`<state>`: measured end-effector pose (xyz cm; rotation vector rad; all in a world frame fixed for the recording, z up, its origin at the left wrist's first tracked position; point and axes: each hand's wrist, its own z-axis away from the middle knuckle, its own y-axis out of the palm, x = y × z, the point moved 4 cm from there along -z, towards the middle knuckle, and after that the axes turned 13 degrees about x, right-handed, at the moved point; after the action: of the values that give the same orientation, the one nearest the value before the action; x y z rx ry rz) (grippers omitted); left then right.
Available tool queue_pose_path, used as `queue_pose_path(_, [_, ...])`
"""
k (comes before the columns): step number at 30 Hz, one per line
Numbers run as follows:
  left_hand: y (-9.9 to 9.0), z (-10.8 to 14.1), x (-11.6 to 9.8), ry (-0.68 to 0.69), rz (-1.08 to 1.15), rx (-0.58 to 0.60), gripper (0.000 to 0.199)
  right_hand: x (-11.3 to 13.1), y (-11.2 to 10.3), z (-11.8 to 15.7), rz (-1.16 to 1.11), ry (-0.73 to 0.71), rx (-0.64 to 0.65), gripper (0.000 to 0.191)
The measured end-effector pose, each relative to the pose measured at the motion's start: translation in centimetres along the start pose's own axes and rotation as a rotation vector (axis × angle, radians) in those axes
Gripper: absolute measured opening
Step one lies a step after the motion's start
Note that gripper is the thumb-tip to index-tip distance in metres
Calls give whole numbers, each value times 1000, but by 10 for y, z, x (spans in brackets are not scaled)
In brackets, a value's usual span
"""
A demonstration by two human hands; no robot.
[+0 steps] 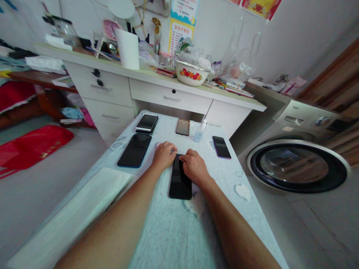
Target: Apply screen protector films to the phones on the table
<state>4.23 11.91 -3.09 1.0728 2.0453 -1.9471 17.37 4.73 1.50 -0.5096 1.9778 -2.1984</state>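
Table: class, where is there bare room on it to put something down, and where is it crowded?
Bare: the near end of the table, between the forearms. Crowded: the far end, with both hands on the black phone, the big phone and the bottle.

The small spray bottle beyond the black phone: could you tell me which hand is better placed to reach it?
Probably the right hand: the spray bottle stands ahead on its side, while the left hand rests further left, by the black phone.
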Motion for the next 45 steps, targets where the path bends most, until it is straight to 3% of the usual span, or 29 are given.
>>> queue_pose_path(8, [-1,1,-1,-3,2,3,12,-1,-4,6,16,40,30,31])
queue_pose_path(28, [-1,2,-2,-2,-3,3,12,-33,-9,18,20,160,36,30])
queue_pose_path(45, [0,1,0,0,-2,-4,12,-6,-6,20,-11,40,48,29])
